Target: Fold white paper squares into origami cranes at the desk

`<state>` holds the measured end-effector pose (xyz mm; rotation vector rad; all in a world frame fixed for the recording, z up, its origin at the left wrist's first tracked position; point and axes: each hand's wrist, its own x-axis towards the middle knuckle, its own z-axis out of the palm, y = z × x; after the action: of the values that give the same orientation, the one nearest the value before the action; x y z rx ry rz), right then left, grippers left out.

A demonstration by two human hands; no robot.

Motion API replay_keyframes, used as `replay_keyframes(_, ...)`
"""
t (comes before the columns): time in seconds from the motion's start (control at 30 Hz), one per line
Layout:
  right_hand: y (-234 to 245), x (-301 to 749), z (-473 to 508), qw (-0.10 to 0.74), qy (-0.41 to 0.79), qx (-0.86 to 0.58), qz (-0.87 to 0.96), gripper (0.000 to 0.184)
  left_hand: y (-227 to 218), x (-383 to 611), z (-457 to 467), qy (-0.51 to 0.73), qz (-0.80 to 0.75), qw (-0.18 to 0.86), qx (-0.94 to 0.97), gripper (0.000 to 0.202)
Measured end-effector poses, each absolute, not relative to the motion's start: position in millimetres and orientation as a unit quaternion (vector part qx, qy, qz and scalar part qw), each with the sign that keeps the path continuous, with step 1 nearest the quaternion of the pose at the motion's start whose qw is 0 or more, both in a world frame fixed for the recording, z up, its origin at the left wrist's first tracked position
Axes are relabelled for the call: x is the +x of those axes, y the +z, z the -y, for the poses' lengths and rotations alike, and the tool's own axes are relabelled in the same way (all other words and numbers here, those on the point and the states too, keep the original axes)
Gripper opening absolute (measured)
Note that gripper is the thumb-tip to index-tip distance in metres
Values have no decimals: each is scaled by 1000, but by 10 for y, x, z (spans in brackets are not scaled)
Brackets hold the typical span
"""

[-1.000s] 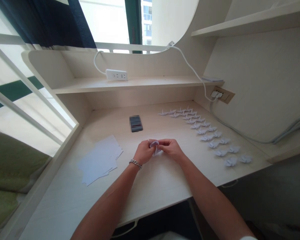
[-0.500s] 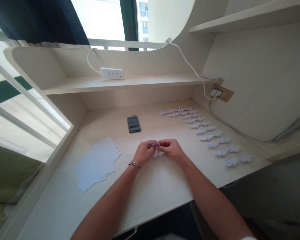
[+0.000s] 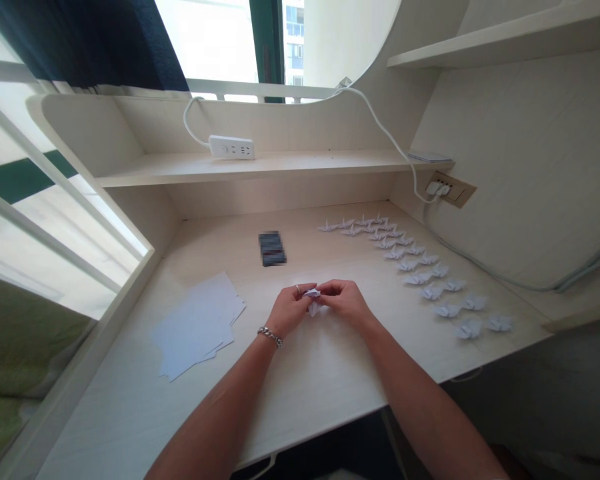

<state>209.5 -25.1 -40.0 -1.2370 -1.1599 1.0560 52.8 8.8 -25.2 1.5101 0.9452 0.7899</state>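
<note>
A small folded white paper (image 3: 314,307) is pinched between both hands above the middle of the desk. My left hand (image 3: 291,309), with a ring and a chain bracelet at the wrist, closes on its left side. My right hand (image 3: 347,300) grips its right side between thumb and fingers. Part of the paper is hidden behind the fingers. Off to the right, several white paper cranes (image 3: 407,265) stand in rows. Left of my hands lies a fanned pile of white paper sheets (image 3: 195,327).
A dark pixelated object (image 3: 272,249) lies beyond my hands on the desk (image 3: 310,400). On the shelf (image 3: 300,163) stands a white power strip (image 3: 231,147). Its cable runs to a wall socket (image 3: 450,189) at the right. Grey cables hang along the right wall.
My fingers have shifted slightly on the folded paper, and its visible shape has changed a little. The whole view has moved slightly, so the surroundings appear further right.
</note>
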Motion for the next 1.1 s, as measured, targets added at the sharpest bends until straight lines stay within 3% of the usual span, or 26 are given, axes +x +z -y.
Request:
replay_keyframes(0.13, -414, 2059, 247, 558, 450, -526, 458, 34, -216, 493, -82, 323, -402, 492, 701, 33)
replay_keyframes(0.4, -423, 2065, 258, 529, 467, -509, 492, 36, -209, 473, -71, 305, -385, 479, 727, 28)
replay_keyframes(0.6, -430, 2049, 246, 543, 427, -559, 459, 22, -206, 469, -55, 312, -412, 480, 709, 35)
replay_keyframes(0.77, -432, 2040, 241, 550, 449, -528, 466, 26, -230, 473, -59, 317, -369, 502, 715, 25)
replay_keyframes(1.1, -397, 2014, 262, 555, 419, -533, 483, 24, -270, 495, -81, 357, -440, 527, 633, 29)
